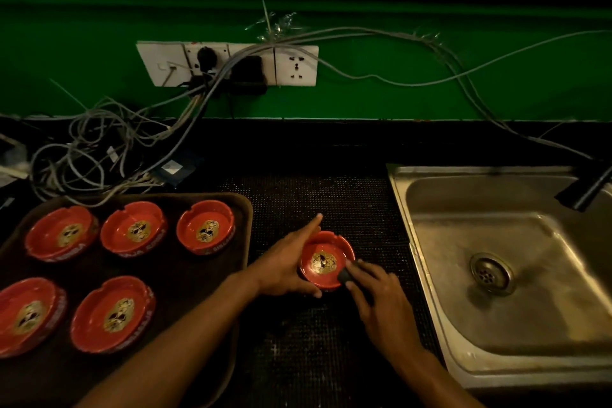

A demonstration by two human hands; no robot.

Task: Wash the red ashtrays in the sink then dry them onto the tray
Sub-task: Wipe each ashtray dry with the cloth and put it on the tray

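Over the dark studded table [314, 195], between brown tray [238, 209] and steel sink [430, 275], the left hand [284, 267] cups a round red ashtray [326, 260]; the right hand [381, 298] pinches a small dark wiping pad [346, 275] against its rim

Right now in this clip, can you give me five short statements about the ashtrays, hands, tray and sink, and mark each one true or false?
1. Five red round ashtrays sit on the dark brown tray. True.
2. The left hand holds a sixth red ashtray over the black mesh mat. True.
3. The right hand is empty. False: it holds a small dark scrubbing pad against the ashtray's rim.
4. The stainless steel sink holds two ashtrays. False: none are in the basin; only the drain shows.
5. The sink lies to the right of the tray. True.
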